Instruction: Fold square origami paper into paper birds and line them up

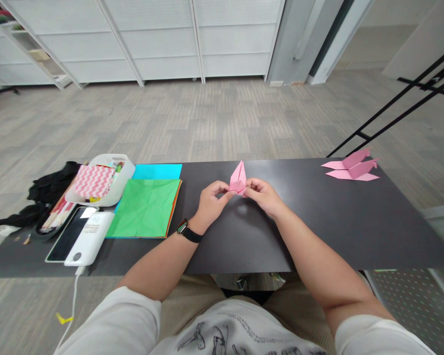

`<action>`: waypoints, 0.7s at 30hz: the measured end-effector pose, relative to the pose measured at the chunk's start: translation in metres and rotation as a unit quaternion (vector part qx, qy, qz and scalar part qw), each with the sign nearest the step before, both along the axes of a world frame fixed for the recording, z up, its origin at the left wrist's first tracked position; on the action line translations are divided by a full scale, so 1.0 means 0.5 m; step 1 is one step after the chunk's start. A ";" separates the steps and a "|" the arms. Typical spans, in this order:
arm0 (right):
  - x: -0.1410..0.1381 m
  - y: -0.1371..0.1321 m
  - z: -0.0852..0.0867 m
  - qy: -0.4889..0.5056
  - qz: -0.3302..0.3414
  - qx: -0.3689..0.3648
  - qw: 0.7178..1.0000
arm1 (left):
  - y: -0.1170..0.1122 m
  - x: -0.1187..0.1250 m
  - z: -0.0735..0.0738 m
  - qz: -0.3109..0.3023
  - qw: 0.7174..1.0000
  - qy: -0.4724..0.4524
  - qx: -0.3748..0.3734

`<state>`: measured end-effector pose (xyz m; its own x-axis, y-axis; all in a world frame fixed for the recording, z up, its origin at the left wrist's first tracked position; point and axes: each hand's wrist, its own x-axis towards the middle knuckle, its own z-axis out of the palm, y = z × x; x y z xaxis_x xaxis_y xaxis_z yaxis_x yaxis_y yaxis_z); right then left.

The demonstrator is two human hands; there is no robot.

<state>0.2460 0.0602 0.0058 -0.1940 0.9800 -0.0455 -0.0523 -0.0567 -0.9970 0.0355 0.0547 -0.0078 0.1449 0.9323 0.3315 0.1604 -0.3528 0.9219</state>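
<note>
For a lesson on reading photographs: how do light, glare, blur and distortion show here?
In the head view: soft, fairly even light; faint pale sheen on the dark table below the folded pink paper; wide-angle stretch, uprights of the white cabinets splaying; print on the white device too soft to read.

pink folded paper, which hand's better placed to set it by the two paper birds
Probably the right hand: it holds the right side of the folded paper, and the two birds lie on its side. The left hand is farther from them.

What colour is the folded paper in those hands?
The folded paper is pink, best seen in the head view.
</note>
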 end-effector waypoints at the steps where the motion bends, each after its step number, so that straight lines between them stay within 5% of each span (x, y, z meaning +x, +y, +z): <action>1: 0.000 0.000 -0.001 -0.003 -0.001 0.002 1.000 | 0.001 0.000 -0.003 -0.002 1.000 -0.009 -0.011; 9: 0.003 -0.003 -0.001 -0.030 0.006 0.017 0.999 | 0.008 0.002 -0.013 0.002 0.998 -0.034 -0.045; 16: 0.007 -0.007 0.001 -0.055 0.099 0.045 0.993 | 0.009 0.001 -0.003 0.007 0.997 -0.042 -0.067; 21: 0.011 -0.006 -0.022 -0.163 0.055 0.081 0.982 | 0.011 0.008 -0.010 -0.018 0.994 -0.072 -0.081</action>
